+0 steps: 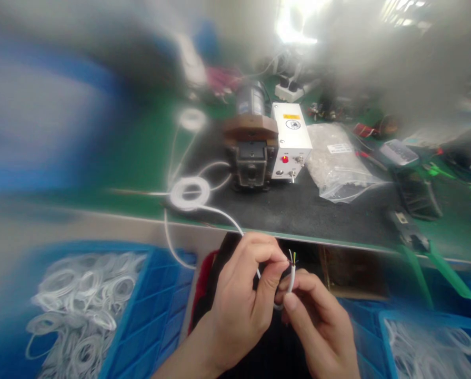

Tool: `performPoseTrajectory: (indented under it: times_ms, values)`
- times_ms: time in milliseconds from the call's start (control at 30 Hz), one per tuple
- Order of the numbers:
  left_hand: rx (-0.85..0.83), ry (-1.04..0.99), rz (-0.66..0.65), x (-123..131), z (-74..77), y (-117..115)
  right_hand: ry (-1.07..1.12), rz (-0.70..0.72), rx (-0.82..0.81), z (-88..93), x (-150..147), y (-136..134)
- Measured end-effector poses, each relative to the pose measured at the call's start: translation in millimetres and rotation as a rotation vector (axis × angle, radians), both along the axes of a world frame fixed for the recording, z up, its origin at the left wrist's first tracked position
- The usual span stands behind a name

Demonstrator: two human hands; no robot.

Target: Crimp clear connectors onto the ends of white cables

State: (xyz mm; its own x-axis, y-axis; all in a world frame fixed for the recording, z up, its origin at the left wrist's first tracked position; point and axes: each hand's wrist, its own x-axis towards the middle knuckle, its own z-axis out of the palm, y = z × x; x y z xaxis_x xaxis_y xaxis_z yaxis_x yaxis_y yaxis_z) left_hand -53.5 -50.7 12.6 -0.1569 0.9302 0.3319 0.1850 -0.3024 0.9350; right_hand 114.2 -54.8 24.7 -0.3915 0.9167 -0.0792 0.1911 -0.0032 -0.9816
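the fingers of the left hand (239,295) are closed narrow, thumb against forefinger, and they pinch the white cable (292,272) just below its end. the right hand (318,326) closes its thumb and forefinger on the same cable from the other side, so the short end stands nearly upright between both hands. it seems to be held this way so that the stripped tip faces the eyes: some thin coloured wires (293,257) come out of the white jacket there, and one looks yellow.

both hands are in front of the table edge, low and close to the body. from the left hand the cable goes up over the edge to a small coil (190,192) lying on the black mat (298,210). behind the coil stands a small machine (251,155) with a white control box (291,138) touching its right side, which shows a red light. a clear plastic bag (340,158) lies just beside the box. at lower left a blue crate (156,310) holds many white coils, near the left hand, perhaps for easy reach. the far background is too blurred to tell.
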Motion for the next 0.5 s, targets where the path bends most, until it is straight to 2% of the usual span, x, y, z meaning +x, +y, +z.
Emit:
performPoseTrajectory:
  times_ms: [167, 300, 500]
  values:
    - [-0.002, -0.012, -0.060, 0, 3.4, 0, -0.059, -0.098, 0.183, 12.1, -4, 13]
    - [-0.098, -0.100, -0.091, 1, 5.3, -1, -0.039, -0.111, 0.144, 16.4, -5, 17]
    - [-0.162, -0.162, -0.116, 2, 8.4, 0, 0.032, -0.085, 0.059, 13.7, -2, 15]
